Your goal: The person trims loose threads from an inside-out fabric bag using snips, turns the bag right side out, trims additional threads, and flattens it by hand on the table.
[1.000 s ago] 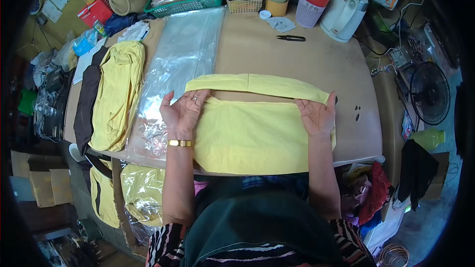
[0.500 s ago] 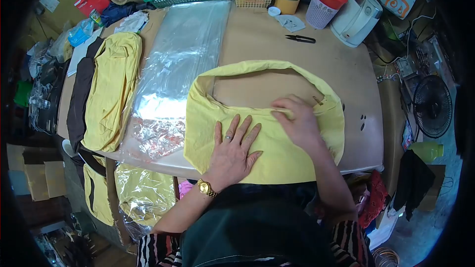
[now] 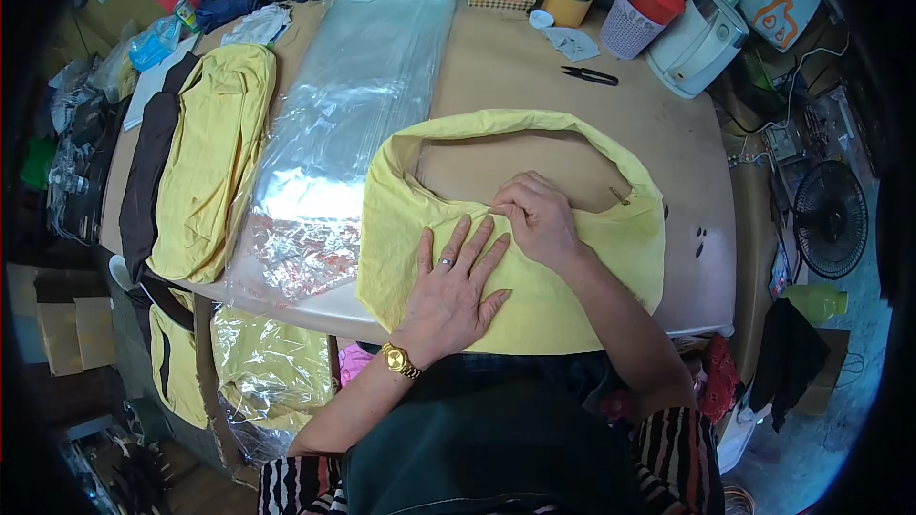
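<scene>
A yellow cloth bag [image 3: 572,300] lies flat at the table's front edge, its wide strap arched away from me round an opening. My left hand [image 3: 452,291] rests palm down on the bag's body, fingers spread, with a ring and a gold watch. Just right of those fingertips, my right hand [image 3: 536,219] is closed in a pinch on the bag's upper edge, at the rim of the opening. A small dark mark or piece shows at the strap's right base.
Clear plastic sleeves [image 3: 353,105] lie left of the bag, and folded yellow cloth [image 3: 215,153] with dark cloth [image 3: 148,186] lies beyond them. Black snips [image 3: 590,75], a lilac cup [image 3: 630,24] and a white kettle [image 3: 697,48] stand or lie at the back right.
The strap, earlier held up nearly straight by both hands, now lies arched on the table. My left hand came down flat on the bag. My right hand moved left along the upper edge.
</scene>
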Demonstrator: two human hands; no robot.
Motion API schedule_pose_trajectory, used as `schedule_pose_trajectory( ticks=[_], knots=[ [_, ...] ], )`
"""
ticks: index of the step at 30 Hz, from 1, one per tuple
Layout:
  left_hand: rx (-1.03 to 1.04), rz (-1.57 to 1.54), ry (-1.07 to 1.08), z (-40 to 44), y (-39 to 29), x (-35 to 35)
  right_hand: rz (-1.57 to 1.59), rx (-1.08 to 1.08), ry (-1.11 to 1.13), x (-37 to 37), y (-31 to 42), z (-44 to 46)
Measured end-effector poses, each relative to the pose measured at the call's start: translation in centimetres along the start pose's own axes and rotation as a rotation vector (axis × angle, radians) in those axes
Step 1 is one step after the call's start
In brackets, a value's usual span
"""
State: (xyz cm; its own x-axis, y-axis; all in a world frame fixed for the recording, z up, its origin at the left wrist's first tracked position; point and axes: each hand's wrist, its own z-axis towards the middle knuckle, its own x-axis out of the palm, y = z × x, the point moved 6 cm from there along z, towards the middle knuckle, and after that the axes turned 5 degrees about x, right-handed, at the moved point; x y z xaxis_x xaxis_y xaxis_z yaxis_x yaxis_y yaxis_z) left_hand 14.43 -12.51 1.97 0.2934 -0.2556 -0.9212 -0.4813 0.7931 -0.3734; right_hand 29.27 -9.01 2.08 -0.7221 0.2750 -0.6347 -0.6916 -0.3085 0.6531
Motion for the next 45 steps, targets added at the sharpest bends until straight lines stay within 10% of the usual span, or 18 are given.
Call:
schedule_pose_trajectory(
  ticks=[7,11,14,16,19,22,28,31,34,38,45],
  knots=[
    [0.017,0.007,0.007,-0.1,0.0,0.0,0.667,0.454,-0.262,-1.7,-4.6,-0.1],
    [0.025,-0.046,-0.066,0.0,-0.2,-1.4,0.687,0.198,-0.245,-9.3,-4.7,2.4],
    [-0.114,-0.381,-0.17,1.6,1.9,-2.6,-0.15,0.588,-0.118,-14.6,-7.0,5.9],
    [-0.021,-0.198,-0.259,3.7,2.0,-3.8,-0.536,0.375,-0.149,-14.6,-12.0,7.7],
    [0.164,0.011,-0.41,5.5,3.2,-2.8,-0.81,0.058,-0.22,-11.8,-20.0,7.7],
    [0.012,-0.223,-0.366,6.3,5.0,-1.9,-0.684,0.436,0.026,-11.7,-16.5,8.2],
    [0.094,-0.249,-0.286,6.4,6.3,-4.1,-0.877,0.242,0.076,-11.7,-21.1,9.7],
    [0.073,-0.466,-0.11,6.7,9.0,-2.2,0.032,0.778,-0.196,-13.4,-14.9,9.4],
    [0.055,-0.503,-0.008,7.3,9.1,-2.2,0.493,0.623,-0.102,-10.4,-7.9,7.8],
    [0.047,-0.568,0.068,7.7,9.9,-1.8,0.312,0.471,0.347,-4.0,-1.2,4.2],
    [0.054,-0.634,0.13,7.8,10.4,-1.4,0.03,0.11,0.353,-0.1,0.5,3.6]
  ],
)
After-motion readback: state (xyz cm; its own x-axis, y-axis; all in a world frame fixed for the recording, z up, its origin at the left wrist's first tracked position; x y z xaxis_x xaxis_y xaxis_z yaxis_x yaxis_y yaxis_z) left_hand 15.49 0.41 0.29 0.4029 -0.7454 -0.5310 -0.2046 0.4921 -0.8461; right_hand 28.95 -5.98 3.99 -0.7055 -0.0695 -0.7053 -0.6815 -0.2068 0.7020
